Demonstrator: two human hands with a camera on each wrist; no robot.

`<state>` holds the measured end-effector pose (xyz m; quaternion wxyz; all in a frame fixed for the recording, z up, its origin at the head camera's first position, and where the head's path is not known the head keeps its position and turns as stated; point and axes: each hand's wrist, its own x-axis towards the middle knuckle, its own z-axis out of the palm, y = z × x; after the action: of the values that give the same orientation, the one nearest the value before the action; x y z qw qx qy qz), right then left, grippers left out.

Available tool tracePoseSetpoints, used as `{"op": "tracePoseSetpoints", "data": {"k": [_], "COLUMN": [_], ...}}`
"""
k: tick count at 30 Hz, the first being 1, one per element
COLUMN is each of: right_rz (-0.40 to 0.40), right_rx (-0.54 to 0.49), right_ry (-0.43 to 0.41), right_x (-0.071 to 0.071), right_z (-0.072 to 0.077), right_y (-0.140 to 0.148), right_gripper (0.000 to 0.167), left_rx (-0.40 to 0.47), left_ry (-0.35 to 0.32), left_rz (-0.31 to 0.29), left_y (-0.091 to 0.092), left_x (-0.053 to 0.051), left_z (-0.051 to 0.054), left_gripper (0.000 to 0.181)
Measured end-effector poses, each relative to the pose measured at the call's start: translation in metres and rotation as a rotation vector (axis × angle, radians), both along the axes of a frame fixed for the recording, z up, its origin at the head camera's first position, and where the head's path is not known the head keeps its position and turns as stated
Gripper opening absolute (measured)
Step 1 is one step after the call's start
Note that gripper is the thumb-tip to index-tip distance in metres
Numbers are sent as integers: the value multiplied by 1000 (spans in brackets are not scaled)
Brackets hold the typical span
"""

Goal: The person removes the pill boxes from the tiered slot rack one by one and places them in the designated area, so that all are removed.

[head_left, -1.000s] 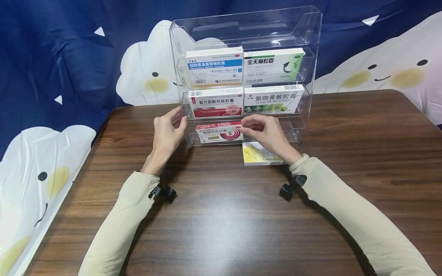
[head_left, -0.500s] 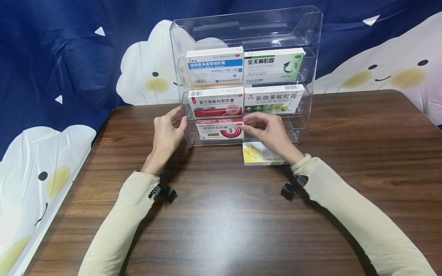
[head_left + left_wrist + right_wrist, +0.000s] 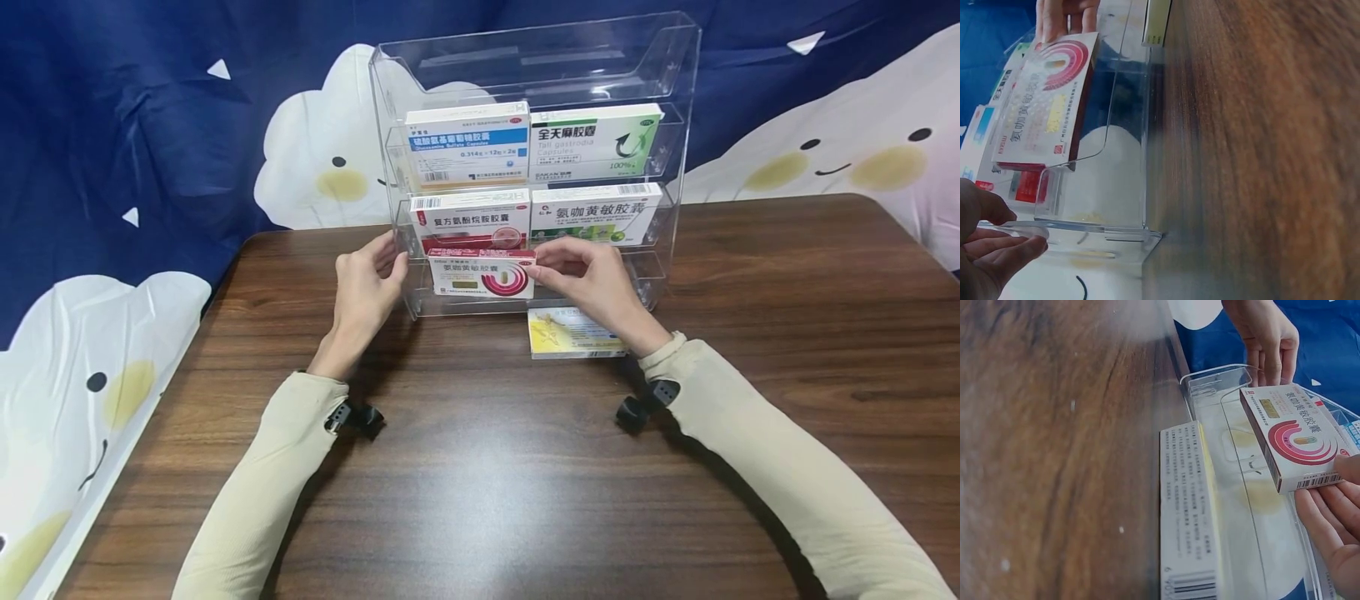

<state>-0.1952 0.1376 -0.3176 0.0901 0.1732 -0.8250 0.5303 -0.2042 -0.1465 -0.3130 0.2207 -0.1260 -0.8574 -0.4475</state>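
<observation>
A clear acrylic display rack (image 3: 540,71) stands on the table. My left hand (image 3: 367,279) pinches its left side edge between thumb and fingers, as the left wrist view shows. With thumb and fingers my right hand (image 3: 588,271) pinches the right end of a white and red medicine box (image 3: 480,277). That box is in front of the rack's lowest tier, raised out of it and overlapping the bottom of the box behind. A yellow and white medicine box (image 3: 573,333) lies below my right hand, at the rack's front; its right part is partly covered by the hand.
Two boxes, one blue and white (image 3: 467,146), one green and white (image 3: 595,143), fill an upper tier. Below them stand a red and white box (image 3: 471,221) and another white and green one (image 3: 595,215). Behind the wooden table (image 3: 465,467) hangs a blue curtain (image 3: 150,108).
My right hand has lifted the white and red medicine box up from the lowest tier and slightly to the right. My left hand has stayed on the rack's edge.
</observation>
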Motion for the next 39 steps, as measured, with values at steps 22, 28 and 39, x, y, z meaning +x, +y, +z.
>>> {"op": "tracePoseSetpoints", "data": {"k": [22,28,39], "right_rz": [65,124,152], "right_rx": [-51,-17,63], "right_ry": [-146,-210,-255], "right_x": [9,8,8], "right_z": [12,8,-3], "right_y": [0,1,-4], "right_gripper": [29,29,24], "left_rx": [-23,-22,-10], "left_ry": [9,9,9], "left_rz": [6,4,-1], "left_y": [-1,-1,0], "left_x": [-1,-1,0], "left_z": [0,-1,-1], "left_gripper": [33,33,32]}}
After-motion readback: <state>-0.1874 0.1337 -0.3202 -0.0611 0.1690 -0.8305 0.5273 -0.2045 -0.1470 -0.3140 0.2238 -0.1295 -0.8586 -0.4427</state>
